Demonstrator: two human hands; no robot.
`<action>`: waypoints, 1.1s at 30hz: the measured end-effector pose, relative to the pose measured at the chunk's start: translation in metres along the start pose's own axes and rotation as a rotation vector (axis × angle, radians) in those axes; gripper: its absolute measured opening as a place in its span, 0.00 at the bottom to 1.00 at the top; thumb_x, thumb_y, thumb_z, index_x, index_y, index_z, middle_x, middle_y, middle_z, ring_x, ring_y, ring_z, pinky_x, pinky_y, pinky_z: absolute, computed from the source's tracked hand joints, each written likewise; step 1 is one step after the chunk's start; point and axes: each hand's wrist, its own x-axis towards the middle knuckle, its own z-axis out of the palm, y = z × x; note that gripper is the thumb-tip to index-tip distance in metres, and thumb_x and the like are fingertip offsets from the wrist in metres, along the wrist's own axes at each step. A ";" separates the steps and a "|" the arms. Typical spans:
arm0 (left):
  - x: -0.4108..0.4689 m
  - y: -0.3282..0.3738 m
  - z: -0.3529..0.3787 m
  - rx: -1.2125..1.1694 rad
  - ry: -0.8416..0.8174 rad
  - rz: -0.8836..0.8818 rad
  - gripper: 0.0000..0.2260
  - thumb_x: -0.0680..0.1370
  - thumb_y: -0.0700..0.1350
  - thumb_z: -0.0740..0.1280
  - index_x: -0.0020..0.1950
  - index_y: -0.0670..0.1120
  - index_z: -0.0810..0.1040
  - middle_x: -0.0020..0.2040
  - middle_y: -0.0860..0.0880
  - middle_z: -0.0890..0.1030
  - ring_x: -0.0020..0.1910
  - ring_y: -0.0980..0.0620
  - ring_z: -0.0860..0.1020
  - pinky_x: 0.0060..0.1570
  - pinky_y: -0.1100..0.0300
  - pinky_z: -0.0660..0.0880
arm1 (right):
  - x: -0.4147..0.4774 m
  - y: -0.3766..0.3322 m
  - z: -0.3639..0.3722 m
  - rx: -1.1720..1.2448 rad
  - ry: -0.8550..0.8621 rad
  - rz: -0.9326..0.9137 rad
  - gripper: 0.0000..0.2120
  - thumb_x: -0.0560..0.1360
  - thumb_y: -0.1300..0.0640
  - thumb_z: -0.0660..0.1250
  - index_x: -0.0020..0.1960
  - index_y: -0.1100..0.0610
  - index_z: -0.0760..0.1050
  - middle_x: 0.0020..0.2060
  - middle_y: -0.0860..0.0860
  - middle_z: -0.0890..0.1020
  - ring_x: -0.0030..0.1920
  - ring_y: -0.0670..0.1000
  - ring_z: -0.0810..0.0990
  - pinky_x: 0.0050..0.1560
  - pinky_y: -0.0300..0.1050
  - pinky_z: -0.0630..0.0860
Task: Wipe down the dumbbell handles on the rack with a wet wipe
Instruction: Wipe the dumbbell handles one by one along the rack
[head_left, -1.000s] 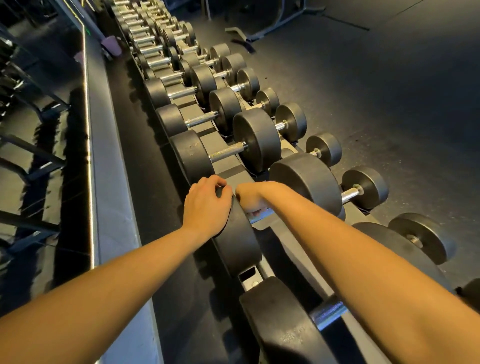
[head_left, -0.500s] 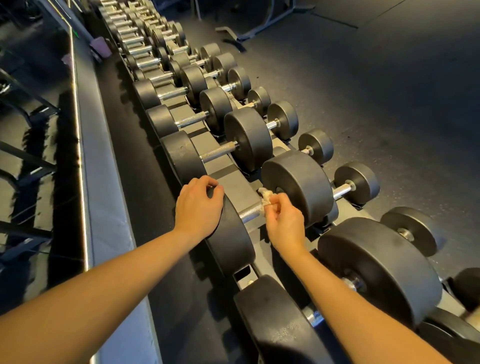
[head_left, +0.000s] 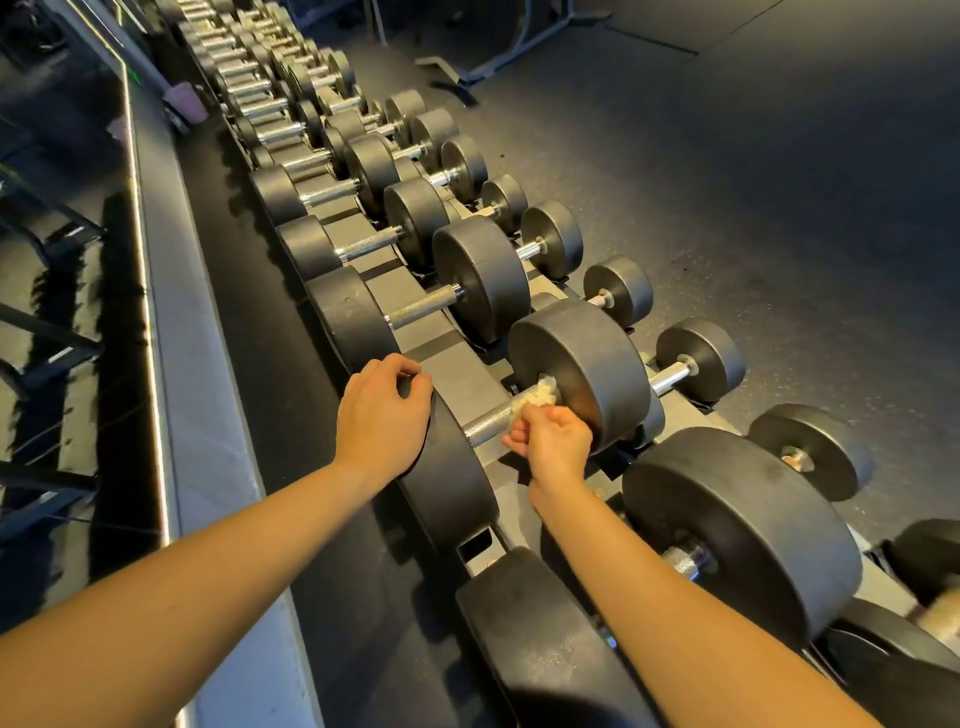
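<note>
One handle (head_left: 488, 418) in work, on the dumbbell right in front of me on the rack (head_left: 457, 364). My right hand (head_left: 553, 444) pinches the wipe (head_left: 537, 397) in curled fingers. The wipe is bunched on top of the handle at its right end, touching the inner face of the right head (head_left: 587, 364). My left hand (head_left: 382, 415) sits on the left head (head_left: 452, 483) with its fingers curled over the rim, steadying it.

Step, as I read it: end of a stroke along this handle. The bare knurl to the left of the wipe shows no visible wetness, so I can't tell how clean it is. The underside is hidden.

Next move probably calls for wrapping the wipe round the bar for a pass back left, or lifting off to the next handle (head_left: 423, 306) up the row.

Versus 1.0 s ago: my right hand was at the left end, next to my left hand. It has run the full length to the right end. Versus 0.5 s ago there is almost no change. My left hand hasn't shifted.
</note>
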 end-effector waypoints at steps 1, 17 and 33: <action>0.000 0.001 0.000 0.001 -0.001 0.003 0.12 0.84 0.50 0.62 0.62 0.48 0.80 0.56 0.51 0.80 0.57 0.49 0.77 0.59 0.47 0.77 | -0.003 0.002 0.004 0.119 0.026 0.067 0.06 0.81 0.61 0.68 0.45 0.61 0.80 0.34 0.54 0.83 0.33 0.49 0.82 0.40 0.43 0.83; 0.000 0.000 0.003 -0.013 0.023 -0.006 0.11 0.84 0.50 0.62 0.62 0.49 0.80 0.55 0.53 0.80 0.57 0.51 0.76 0.56 0.54 0.75 | 0.015 -0.013 0.016 0.437 0.104 0.413 0.14 0.85 0.61 0.54 0.44 0.61 0.73 0.29 0.52 0.70 0.23 0.45 0.64 0.23 0.37 0.62; 0.001 -0.006 0.006 -0.037 0.051 -0.007 0.11 0.84 0.50 0.63 0.62 0.49 0.80 0.56 0.53 0.79 0.57 0.52 0.76 0.54 0.57 0.72 | 0.023 -0.021 0.025 0.083 0.142 0.380 0.33 0.71 0.39 0.76 0.68 0.55 0.71 0.58 0.57 0.80 0.34 0.50 0.73 0.26 0.42 0.68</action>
